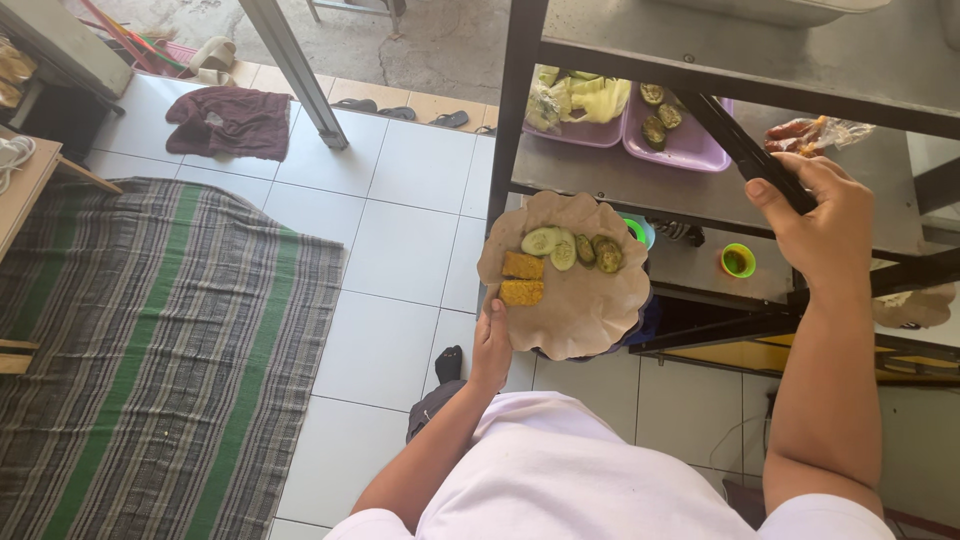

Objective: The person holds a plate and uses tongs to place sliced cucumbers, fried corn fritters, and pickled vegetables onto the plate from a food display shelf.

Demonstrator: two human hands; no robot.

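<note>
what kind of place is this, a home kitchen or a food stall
Most likely a small food stall or serving counter. A metal rack holds purple trays of cooked vegetables. The left hand holds a paper-lined plate of food, and the right hand grips black tongs over the trays.

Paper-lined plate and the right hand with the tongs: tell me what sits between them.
In the head view, between the paper-lined plate and the right hand holding black tongs sits a small green cup on the dark shelf.
</note>
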